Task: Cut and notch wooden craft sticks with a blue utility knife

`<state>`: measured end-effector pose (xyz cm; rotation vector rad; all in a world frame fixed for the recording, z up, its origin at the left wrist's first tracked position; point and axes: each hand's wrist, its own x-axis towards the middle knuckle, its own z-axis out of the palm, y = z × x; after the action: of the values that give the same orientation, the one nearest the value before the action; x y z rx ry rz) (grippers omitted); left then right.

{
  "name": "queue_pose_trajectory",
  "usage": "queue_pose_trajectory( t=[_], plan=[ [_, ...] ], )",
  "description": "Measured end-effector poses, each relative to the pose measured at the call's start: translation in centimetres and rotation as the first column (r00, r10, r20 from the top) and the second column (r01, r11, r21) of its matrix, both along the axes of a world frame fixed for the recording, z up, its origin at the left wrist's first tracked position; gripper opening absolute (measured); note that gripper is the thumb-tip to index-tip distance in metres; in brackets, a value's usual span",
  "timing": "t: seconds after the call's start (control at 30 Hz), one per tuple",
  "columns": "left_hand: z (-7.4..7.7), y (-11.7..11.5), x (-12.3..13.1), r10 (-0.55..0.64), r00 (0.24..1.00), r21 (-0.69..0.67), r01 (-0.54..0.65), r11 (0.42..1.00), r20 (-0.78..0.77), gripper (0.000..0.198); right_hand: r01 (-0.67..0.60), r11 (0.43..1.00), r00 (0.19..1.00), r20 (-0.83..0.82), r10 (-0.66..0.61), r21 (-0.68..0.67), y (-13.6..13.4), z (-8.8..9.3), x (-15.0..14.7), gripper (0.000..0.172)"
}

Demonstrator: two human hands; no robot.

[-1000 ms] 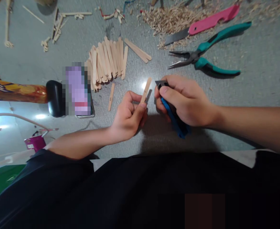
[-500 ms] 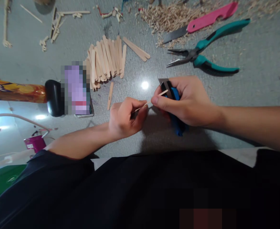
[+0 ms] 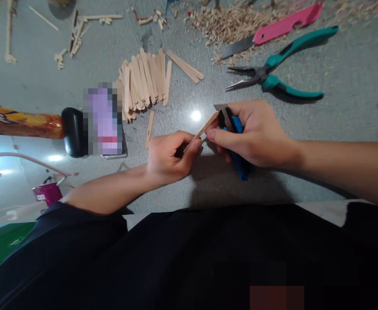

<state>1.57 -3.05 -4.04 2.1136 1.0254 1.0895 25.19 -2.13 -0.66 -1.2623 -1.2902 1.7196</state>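
Between its thumb and fingers, my left hand (image 3: 172, 157) pinches a thin wooden craft stick (image 3: 204, 125), which slants up to the right. My right hand (image 3: 253, 135) is wrapped round a blue and black utility knife (image 3: 239, 161). The knife's blade (image 3: 221, 106) points up and left, close to the stick's far end; I cannot tell whether they touch. The right thumb lies apart from the stick, just right of the left fingertips. Part of the knife's handle is hidden behind the right fingers.
Many craft sticks (image 3: 146, 79) lie piled beyond my left hand, beside a blurred phone (image 3: 102, 120). Teal-handled pliers (image 3: 266, 73), a pink cutter (image 3: 282, 26) and wood shavings (image 3: 230, 23) lie at the back right. A wrapped bottle-like object (image 3: 24, 127) rests at left.
The stick has turned in my left hand; its broad face now shows and it slants more steeply. My right thumb, earlier against the stick, is now off it. The knife has barely shifted.
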Motion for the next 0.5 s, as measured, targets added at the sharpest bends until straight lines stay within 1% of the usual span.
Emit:
queue_pose_trajectory(
  t=[0.07,0.17,0.27,0.4,0.5],
  plan=[
    [-0.20,-0.10,-0.08,-0.006,1.000,0.011,0.006,1.000,-0.014,0.038,-0.007,1.000,1.000,0.019,0.006,0.023,-0.09,0.13,0.04,0.020],
    [-0.35,-0.22,-0.12,-0.024,0.999,0.033,0.025,0.999,-0.025,0.039,0.000,0.999,0.998,0.059,-0.003,0.046,-0.21,0.06,0.09,0.028],
    [-0.18,-0.14,-0.10,-0.055,0.998,0.016,0.055,0.998,0.008,0.037,0.005,0.998,0.999,0.051,-0.008,0.056,-0.25,-0.31,0.17,0.031],
    [0.20,0.14,-0.18,-0.111,0.992,-0.112,0.118,0.987,0.067,0.039,-0.048,0.998,0.999,0.002,0.048,0.043,-0.02,-0.67,0.44,0.028],
    [0.40,0.23,-0.25,-0.089,0.992,-0.235,0.108,0.966,0.087,0.045,-0.059,0.998,0.998,-0.015,0.060,0.029,0.30,-0.54,0.61,0.028]
  ],
)
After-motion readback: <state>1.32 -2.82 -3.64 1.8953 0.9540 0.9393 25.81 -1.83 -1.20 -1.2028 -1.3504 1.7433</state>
